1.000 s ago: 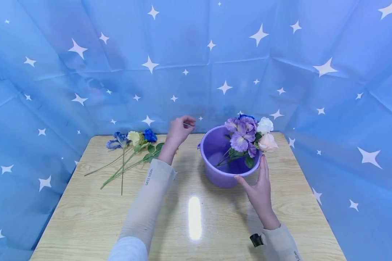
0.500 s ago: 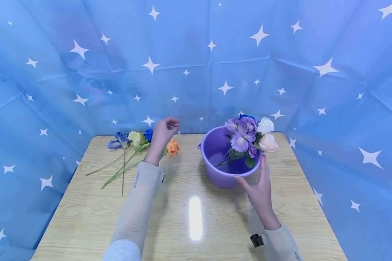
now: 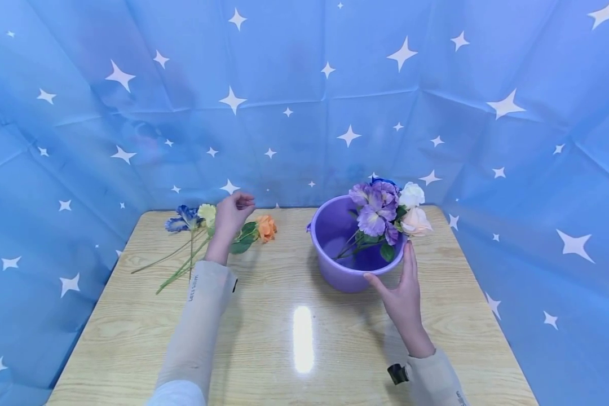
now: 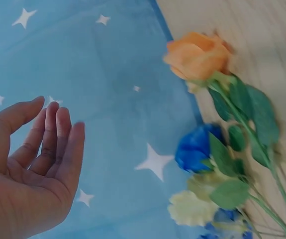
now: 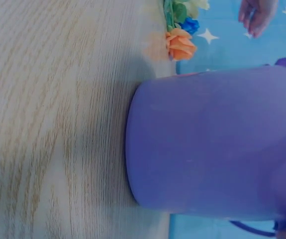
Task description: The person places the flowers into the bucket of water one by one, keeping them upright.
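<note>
My left hand (image 3: 230,215) hovers over the flowers at the table's left back. In the left wrist view its palm holds nothing, and the fingers bend loosely. Beneath and beside it lie an orange rose (image 3: 267,228), a pale yellow flower (image 3: 207,213) and a blue iris-like flower (image 3: 186,219). A deep blue rose (image 4: 196,148) is hidden behind the hand in the head view. On the right, my right hand (image 3: 406,299) rests against the purple bucket (image 3: 350,280), thumb and straight fingers spread at its rim. Purple irises (image 3: 374,211) and a peach rose (image 3: 416,222) lean inside.
A white rose (image 3: 411,194) and another blue bloom also top the bucket's bunch. The wooden table (image 3: 304,332) ends at a blue star-patterned curtain (image 3: 284,67) behind and on both sides. Green stems (image 3: 175,276) spread toward the front left.
My left hand has moved left, away from the bucket and over the lying flowers, uncovering the orange rose and covering the blue rose. The right hand and bucket have stayed put.
</note>
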Tool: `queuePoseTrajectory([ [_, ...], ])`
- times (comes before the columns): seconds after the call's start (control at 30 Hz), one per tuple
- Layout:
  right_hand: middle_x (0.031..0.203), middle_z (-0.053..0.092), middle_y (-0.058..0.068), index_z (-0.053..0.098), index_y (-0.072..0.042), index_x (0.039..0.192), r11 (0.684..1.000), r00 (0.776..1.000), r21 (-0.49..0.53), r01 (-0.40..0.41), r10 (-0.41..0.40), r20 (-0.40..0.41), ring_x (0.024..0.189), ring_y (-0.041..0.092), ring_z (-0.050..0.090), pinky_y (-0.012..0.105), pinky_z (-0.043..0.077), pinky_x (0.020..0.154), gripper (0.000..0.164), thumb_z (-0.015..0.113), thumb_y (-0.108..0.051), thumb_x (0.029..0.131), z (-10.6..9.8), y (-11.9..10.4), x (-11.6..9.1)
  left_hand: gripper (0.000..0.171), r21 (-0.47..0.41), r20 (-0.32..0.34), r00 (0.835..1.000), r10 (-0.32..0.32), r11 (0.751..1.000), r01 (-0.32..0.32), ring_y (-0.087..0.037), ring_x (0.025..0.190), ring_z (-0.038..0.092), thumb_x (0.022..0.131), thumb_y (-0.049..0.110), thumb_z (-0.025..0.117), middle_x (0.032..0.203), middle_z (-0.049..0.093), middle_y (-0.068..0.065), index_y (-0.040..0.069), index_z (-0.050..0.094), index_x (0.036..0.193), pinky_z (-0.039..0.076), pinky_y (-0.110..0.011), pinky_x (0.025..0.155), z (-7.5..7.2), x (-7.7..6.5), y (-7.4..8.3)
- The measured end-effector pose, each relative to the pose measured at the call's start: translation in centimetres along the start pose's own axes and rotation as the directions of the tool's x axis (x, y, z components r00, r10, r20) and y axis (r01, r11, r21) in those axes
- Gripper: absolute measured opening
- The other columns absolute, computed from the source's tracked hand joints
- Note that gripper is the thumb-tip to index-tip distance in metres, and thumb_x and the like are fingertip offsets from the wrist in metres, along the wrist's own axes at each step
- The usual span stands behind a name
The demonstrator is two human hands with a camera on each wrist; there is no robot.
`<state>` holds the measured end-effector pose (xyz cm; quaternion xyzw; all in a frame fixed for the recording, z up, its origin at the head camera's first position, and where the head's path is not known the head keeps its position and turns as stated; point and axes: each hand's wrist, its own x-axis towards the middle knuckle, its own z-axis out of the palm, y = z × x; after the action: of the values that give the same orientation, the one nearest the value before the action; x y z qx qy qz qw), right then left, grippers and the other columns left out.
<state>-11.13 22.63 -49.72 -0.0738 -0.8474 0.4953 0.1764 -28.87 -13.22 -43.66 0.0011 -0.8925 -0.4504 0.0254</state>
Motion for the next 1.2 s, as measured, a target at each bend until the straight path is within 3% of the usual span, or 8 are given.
queuePoseTrajectory([
  [0.33, 0.169, 0.008, 0.004, 0.01, -0.016, 0.161, 1.0, 1.0, 0.003, -0.001, 0.001, -0.002, 0.156, 0.025, 0.011, 0.053, 0.018, 0.126, 0.112, 0.085, -0.029, 0.079, 0.1, 0.1, 0.0, 0.027, 0.034, -0.023, 0.994, -0.105, 0.994, 0.106, -0.033, 0.112, 0.064, 0.099, 0.021, 0.061, 0.119, 0.069, -0.015, 0.008, 0.065, 0.122, 0.053, -0.047, 0.096, -2.0, -0.6, -4.3],
  [0.6, 0.169, 0.009, 0.007, 0.01, -0.015, 0.161, 1.0, 1.0, 0.007, 0.017, -0.017, -0.007, 0.156, 0.026, 0.011, 0.053, 0.017, 0.126, 0.112, 0.086, -0.027, 0.079, 0.1, 0.1, 0.0, 0.032, 0.068, -0.065, 0.98, -0.186, 0.979, 0.19, -0.035, 0.118, 0.06, 0.099, 0.016, 0.058, 0.127, 0.064, -0.018, 0.005, 0.063, 0.128, 0.05, -0.049, 0.101, -3.1, -1.4, -8.2],
  [0.93, 0.169, 0.008, 0.008, 0.009, -0.013, 0.161, 1.0, 1.0, 0.006, 0.02, -0.02, 0.002, 0.156, 0.029, 0.01, 0.052, 0.016, 0.126, 0.11, 0.084, -0.027, 0.081, 0.0, 0.1, 0.0, 0.037, 0.061, -0.127, 0.957, -0.263, 0.96, 0.272, -0.04, 0.132, 0.049, 0.098, 0.015, 0.061, 0.14, 0.056, -0.023, 0.002, 0.059, 0.132, 0.043, -0.054, 0.11, -3.2, -3.0, -12.8],
  [1.2, 0.169, 0.007, 0.007, 0.008, -0.014, 0.161, 1.0, 1.0, 0.0, 0.011, -0.011, 0.006, 0.156, 0.029, 0.01, 0.054, 0.016, 0.126, 0.11, 0.083, -0.028, 0.082, 0.0, 0.1, -0.1, 0.047, 0.005, -0.094, 0.945, -0.312, 0.949, 0.314, -0.041, 0.139, 0.043, 0.099, 0.013, 0.06, 0.148, 0.048, -0.024, 0.0, 0.049, 0.143, 0.041, -0.052, 0.113, -2.8, -3.9, -16.0],
])
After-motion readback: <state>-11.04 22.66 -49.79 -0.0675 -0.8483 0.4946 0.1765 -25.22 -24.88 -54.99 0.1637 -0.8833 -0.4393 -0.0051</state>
